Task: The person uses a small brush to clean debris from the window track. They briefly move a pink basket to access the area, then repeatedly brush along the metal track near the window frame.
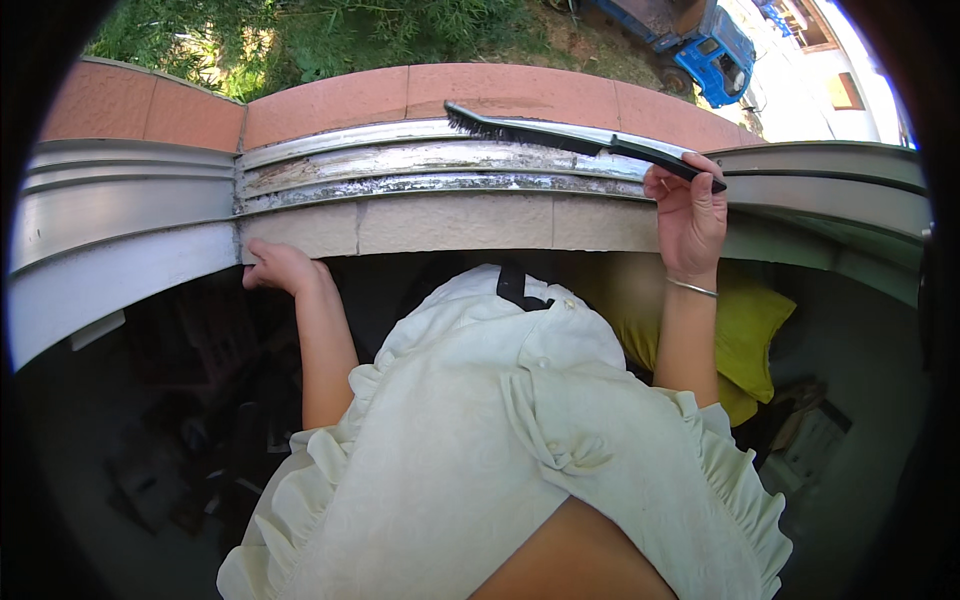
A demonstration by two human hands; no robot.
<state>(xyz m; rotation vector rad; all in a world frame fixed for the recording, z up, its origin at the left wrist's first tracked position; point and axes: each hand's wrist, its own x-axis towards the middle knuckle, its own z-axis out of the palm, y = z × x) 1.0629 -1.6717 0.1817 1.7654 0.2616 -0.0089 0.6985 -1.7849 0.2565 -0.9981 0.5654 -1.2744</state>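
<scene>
My right hand (694, 210) grips the handle end of a narrow black scrub brush (562, 139). The brush slants up to the left, and its dark bristles hang above the window track. Dirt and dark stains cover the white metal sliding-window track (450, 165); I cannot tell whether the bristles touch it. At the left end of the beige tiled inner sill (450, 225), my left hand (281, 266) holds the sill's near edge, thumb on top. Its other fingers are partly hidden.
Metal window frames (127, 191) flank the opening at left and right. Beyond lies an outer ledge of reddish tiles (322, 101), with bushes (315, 37) and a blue truck (716, 64) below outside. A yellow-green cushion (742, 345) is inside, near my right forearm.
</scene>
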